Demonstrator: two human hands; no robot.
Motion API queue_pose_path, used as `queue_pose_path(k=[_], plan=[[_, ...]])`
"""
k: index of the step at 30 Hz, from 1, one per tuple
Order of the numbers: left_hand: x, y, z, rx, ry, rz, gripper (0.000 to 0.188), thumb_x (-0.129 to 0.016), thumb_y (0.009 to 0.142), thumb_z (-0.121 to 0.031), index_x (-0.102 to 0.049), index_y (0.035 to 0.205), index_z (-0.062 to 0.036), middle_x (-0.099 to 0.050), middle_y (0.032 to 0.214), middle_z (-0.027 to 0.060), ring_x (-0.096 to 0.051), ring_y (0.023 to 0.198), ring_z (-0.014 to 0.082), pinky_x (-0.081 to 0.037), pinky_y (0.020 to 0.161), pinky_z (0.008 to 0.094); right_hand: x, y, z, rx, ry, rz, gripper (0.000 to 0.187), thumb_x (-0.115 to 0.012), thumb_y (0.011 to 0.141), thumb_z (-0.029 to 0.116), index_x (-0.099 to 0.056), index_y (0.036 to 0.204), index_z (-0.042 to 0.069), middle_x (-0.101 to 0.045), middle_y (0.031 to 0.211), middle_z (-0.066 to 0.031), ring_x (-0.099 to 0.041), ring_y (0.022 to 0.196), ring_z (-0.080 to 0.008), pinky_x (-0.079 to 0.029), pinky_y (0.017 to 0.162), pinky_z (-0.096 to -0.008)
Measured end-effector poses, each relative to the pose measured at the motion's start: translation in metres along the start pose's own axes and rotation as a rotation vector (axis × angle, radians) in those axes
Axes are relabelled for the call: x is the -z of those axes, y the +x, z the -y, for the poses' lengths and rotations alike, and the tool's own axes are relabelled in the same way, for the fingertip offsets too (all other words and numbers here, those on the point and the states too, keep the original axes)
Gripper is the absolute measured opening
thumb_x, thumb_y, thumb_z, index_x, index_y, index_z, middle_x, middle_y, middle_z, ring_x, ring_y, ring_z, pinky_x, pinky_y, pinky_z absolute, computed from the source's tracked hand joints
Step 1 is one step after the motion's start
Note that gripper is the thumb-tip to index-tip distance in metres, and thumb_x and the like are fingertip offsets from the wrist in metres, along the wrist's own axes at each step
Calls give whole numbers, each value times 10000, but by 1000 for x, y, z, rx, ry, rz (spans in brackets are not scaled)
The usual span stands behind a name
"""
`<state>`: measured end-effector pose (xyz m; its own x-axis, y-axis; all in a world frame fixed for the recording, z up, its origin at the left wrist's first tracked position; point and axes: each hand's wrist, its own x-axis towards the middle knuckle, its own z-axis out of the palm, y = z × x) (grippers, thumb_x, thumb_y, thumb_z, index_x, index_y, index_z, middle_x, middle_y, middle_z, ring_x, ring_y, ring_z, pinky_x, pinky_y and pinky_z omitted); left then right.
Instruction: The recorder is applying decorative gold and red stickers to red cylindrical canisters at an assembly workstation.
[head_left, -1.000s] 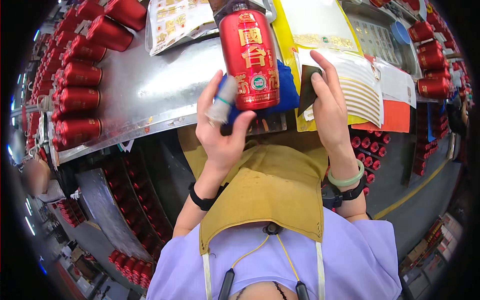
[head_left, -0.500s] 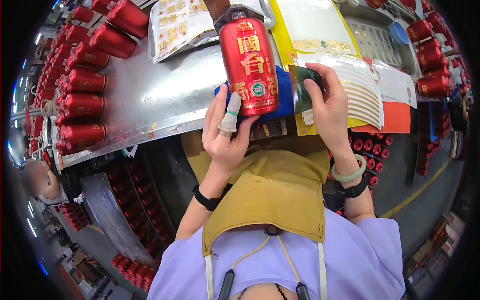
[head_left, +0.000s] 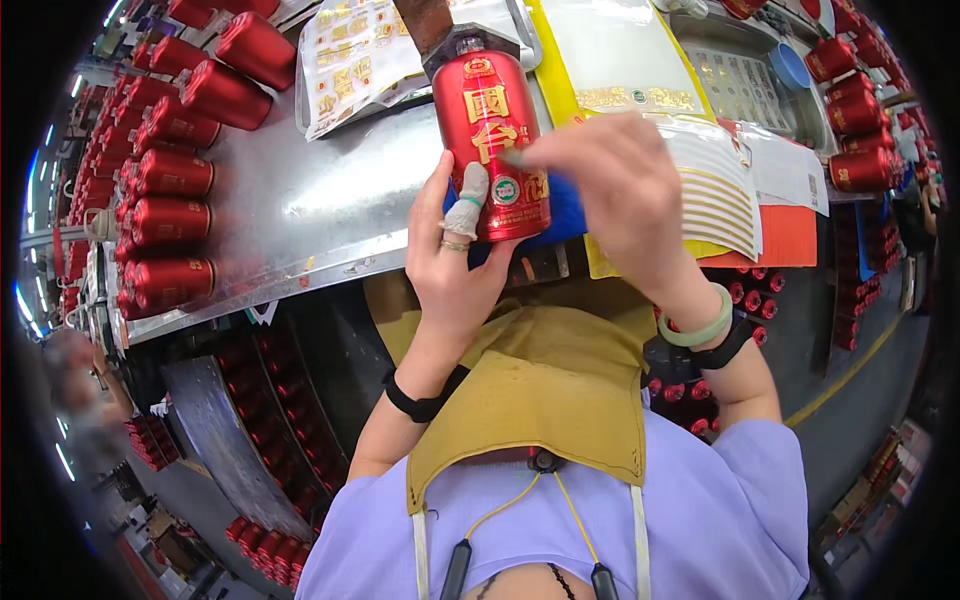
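A red bottle [head_left: 508, 95] with gold lettering and a green round emblem lies neck-away in front of me, its neck at a dark metal holder [head_left: 425, 25]. My left hand [head_left: 455, 235] is closed around its lower left side and base; a white cover wraps one finger, its tip on the bottle. My right hand [head_left: 630, 190], blurred by motion, is curled at the bottle's right side. Its fingertips reach over the gold lettering with a small dark edge at them, seemingly the thin dark green card held earlier; the rest is hidden. Blue cloth [head_left: 565, 205] shows beneath the bottle.
Rows of red bottles [head_left: 175, 220] stand along the table's left; more [head_left: 860, 170] are at the right. Sheets of gold decals [head_left: 350, 60] lie behind left. A yellow-edged stack [head_left: 625, 50], gold-striped sheets [head_left: 705, 185] and a tray [head_left: 745, 85] with a blue cup [head_left: 790, 65] are right.
My right hand has moved left and slightly up from beside the bottle to its front face, and the dark green card no longer shows plainly. The bottle has shifted slightly left.
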<state>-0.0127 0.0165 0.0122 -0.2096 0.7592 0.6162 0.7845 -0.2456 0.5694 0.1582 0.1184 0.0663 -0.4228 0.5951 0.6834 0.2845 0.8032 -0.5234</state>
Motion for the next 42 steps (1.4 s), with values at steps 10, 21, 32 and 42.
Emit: queue_pose_path(k=[10,21,32,42], plan=[[-2,-14,18,229,-241,67,756,-876,733,-77,-553,1408,29,-580,1444,223,-577,1330,375,-398,1160,496,-11,18,-13,265,-254,23,147,-726,792,137,-705,937,149,-669,860,0,-609,799,-211,-487,764,-362],[0,-8,16,177,-72,50,719,-918,709,-162,-600,1316,57,-661,1260,214,-545,1236,459,-441,1074,487,-10,-2,20,355,-35,152,169,-702,769,133,-715,935,166,-686,904,17,-598,817,-181,-445,751,-386],[6,-11,24,274,-184,185,868,-865,752,-101,-455,1507,25,-601,1423,183,-509,1307,387,-394,1131,440,-5,-4,22,220,77,197,184,-726,787,124,-736,969,149,-705,919,-3,-626,814,-213,-468,814,-358],[2,-9,24,400,-346,131,777,-863,725,-64,-549,1431,21,-634,1377,176,-542,1269,362,-397,1124,434,6,-18,26,232,20,182,268,-745,744,107,-778,999,183,-722,939,59,-617,824,-154,-426,774,-346]])
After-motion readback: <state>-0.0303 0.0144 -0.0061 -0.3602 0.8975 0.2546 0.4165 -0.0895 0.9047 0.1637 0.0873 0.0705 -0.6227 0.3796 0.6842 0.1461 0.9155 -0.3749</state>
